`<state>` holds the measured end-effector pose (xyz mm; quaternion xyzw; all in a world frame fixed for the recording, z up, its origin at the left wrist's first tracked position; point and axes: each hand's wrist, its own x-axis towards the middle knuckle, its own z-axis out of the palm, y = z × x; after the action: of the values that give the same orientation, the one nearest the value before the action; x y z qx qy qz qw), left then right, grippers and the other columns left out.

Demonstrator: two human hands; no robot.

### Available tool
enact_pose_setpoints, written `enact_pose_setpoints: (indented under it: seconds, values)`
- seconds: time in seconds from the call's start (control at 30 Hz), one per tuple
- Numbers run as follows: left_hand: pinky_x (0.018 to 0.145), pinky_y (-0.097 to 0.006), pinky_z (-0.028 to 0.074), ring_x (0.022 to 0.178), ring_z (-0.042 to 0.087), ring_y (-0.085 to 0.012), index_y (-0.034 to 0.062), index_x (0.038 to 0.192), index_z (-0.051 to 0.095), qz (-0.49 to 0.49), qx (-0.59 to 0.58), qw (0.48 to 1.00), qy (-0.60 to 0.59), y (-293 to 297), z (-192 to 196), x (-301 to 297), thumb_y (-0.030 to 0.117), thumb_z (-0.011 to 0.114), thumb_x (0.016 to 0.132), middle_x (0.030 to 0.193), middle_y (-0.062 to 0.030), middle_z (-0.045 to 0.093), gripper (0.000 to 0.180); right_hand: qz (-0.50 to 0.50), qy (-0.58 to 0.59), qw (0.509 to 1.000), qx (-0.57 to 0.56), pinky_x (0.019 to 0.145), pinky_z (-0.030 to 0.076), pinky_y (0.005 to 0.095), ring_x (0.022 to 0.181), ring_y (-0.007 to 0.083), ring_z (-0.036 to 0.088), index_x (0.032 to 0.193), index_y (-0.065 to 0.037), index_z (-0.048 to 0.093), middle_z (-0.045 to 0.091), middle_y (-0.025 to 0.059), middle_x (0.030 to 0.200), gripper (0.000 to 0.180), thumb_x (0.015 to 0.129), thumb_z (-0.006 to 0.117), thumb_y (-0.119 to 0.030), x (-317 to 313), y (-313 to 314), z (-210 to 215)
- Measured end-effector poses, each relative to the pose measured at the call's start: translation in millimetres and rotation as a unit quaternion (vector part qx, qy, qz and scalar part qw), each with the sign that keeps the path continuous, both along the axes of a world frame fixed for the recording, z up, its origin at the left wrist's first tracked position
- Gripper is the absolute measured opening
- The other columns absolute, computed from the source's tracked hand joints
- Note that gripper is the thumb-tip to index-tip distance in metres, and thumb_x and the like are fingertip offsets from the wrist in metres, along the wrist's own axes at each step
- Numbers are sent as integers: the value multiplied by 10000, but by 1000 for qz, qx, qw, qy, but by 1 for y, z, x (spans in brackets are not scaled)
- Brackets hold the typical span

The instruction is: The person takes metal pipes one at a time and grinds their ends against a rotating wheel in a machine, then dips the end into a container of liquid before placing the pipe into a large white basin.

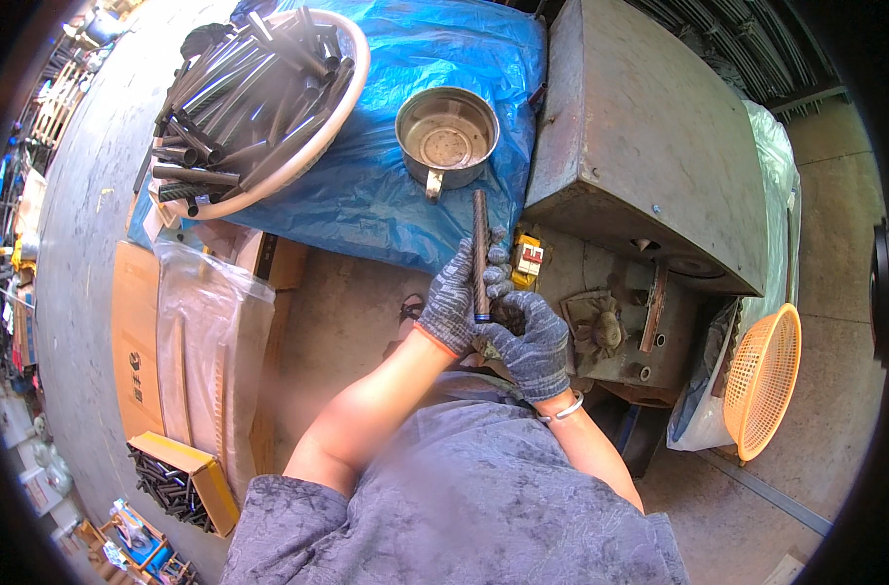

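Observation:
A dark tube (480, 255) with a patterned surface stands nearly upright in front of me, a blue ring at its lower end. My left hand (447, 300), in a grey knit glove with an orange cuff, is closed around it, and gloved fingertips show on the tube's right side. Close by its lower end is my right hand (534, 343), gloved too, with fingers curled and thumb near the blue ring. What the right fingers grip is hidden. Just beyond the tube, a metal cup (447, 174) with a handle rests on a blue plastic sheet (386, 229).
Many dark tubes fill a white basin (358, 73) at the far left. To the right stand a grey metal machine box (649, 117), a yellow-and-white switch (529, 256), a crumpled cloth (594, 324) and an orange plastic basket (762, 385). A cardboard box (215, 492) of short dark pieces lies lower left.

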<state>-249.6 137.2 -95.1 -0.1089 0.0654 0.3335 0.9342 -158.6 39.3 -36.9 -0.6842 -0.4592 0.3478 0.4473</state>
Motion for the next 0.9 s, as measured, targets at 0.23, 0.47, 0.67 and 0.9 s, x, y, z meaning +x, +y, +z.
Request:
enact_pose_setpoints:
  seconds: [0.23, 0.47, 0.67, 0.9]
  values:
    - [626, -247, 419, 681, 478, -82, 24, 1294, 448, 0, 10, 999, -31, -2, -2, 0, 291, 498, 989, 880, -4, 497, 408, 27, -63, 997, 26, 700, 526, 281, 748, 130, 647, 1007, -1, 648, 687, 81, 838, 338, 706, 797, -48, 0, 2, 7]
    - [644, -254, 431, 688, 488, -77, 16, 1308, 435, 0, 1, 1000, -30, -4, -3, -1, 289, 512, 984, 893, -4, 502, 431, 26, -54, 998, 32, 688, 522, 279, 734, 124, 638, 1000, -5, 646, 683, 78, 827, 373, 681, 828, -70, 0, 1, 8]
    - [618, -239, 438, 679, 492, -77, 11, 1317, 430, -2, -3, 999, -36, -5, -1, -1, 281, 515, 984, 897, -11, 513, 437, 20, -48, 998, 34, 692, 523, 277, 732, 125, 640, 980, -4, 652, 684, 76, 823, 344, 689, 822, -70, -1, 0, 6]
    - [619, -236, 442, 678, 494, -80, 17, 1325, 428, -12, 2, 1000, -25, -7, -2, -1, 286, 527, 978, 891, -16, 518, 450, 25, -44, 999, 17, 706, 528, 323, 787, 223, 673, 989, -22, 642, 676, 121, 874, 335, 692, 792, -58, 0, -4, 5]
